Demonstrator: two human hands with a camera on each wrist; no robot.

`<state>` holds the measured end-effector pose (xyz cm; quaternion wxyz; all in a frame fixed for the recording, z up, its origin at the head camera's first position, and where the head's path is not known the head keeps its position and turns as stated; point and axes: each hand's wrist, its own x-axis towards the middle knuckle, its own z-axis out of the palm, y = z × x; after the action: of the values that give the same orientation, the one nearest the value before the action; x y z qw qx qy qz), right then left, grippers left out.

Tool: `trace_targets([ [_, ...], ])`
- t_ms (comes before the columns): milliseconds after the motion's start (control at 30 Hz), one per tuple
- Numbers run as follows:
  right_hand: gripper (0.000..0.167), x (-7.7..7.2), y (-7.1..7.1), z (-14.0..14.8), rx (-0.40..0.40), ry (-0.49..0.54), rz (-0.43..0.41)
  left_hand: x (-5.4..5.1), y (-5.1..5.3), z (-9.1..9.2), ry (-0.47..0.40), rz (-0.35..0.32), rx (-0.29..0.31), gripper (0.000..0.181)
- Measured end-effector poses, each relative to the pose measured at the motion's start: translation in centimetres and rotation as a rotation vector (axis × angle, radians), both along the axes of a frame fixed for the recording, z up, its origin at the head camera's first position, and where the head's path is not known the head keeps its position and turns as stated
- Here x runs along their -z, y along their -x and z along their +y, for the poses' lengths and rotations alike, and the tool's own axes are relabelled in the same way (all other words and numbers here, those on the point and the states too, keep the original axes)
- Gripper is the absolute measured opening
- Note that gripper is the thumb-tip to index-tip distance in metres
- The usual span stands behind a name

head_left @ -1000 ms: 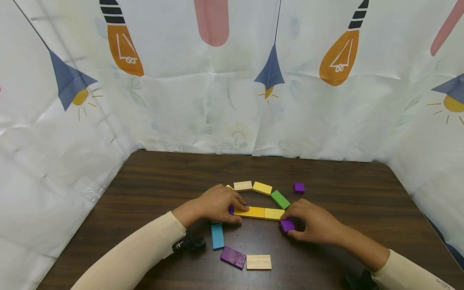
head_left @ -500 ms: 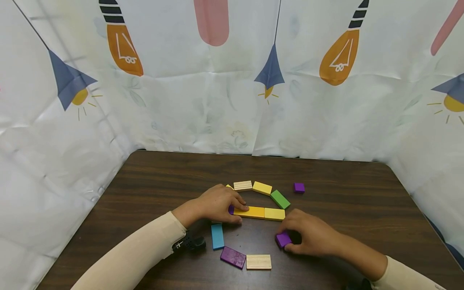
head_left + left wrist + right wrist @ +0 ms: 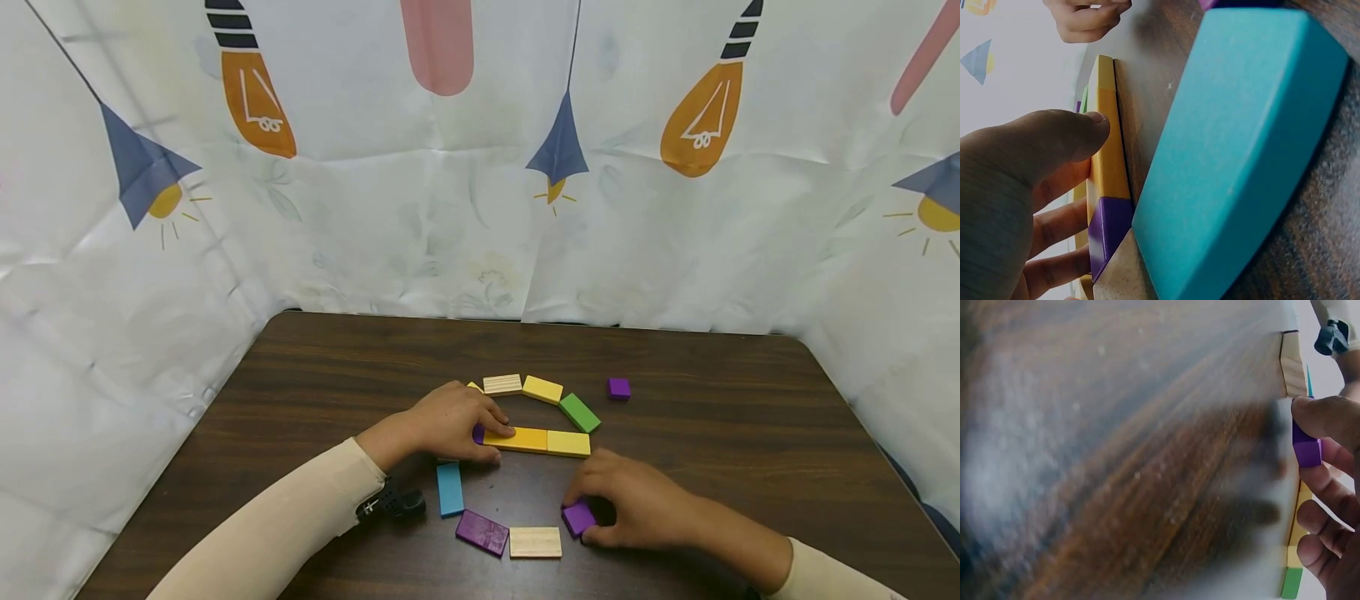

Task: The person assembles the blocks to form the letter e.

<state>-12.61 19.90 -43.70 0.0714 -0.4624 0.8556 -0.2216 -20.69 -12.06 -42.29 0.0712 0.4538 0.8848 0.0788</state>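
Observation:
Thumb and fingers of my right hand pinch a small purple block, close to the right end of a plain wood block. The right wrist view shows the thumb on one side of this purple block and a finger on the other. My left hand rests at the left end of a straight row, its fingers loosely spread by the orange block. A yellow block continues that row to the right. Another purple block sits at its left end, partly hidden by the hand.
Beyond the row curves an arc with a striped wood block, a yellow block and a green block. A loose purple block lies far right. Nearer are a blue block and a dark purple block on the brown table.
My right hand has moved the purple block from the right end of the yellow block toward me, near the plain wood block. The left hand has stayed in place.

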Motion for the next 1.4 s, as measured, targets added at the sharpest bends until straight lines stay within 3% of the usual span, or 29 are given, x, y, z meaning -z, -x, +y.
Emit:
trace_targets([
  [500,0.029,0.2,-0.7,-0.4,-0.044,0.011,-0.014,0.0,0.0,0.1,0.005,-0.005,-0.003,0.043],
  [1067,0.032,0.8,-1.0,-0.5,-0.039,0.017,-0.032,0.1,0.0,0.0,-0.007,-0.007,-0.003,0.043],
  [1233,0.037,0.3,-0.6,-0.2,-0.020,0.054,-0.020,0.0,0.0,0.0,-0.005,-0.014,-0.008,0.043],
  [1400,0.037,-0.4,0.7,0.6,0.042,0.074,-0.003,0.0,-0.1,0.0,-0.003,-0.016,-0.012,0.043],
])
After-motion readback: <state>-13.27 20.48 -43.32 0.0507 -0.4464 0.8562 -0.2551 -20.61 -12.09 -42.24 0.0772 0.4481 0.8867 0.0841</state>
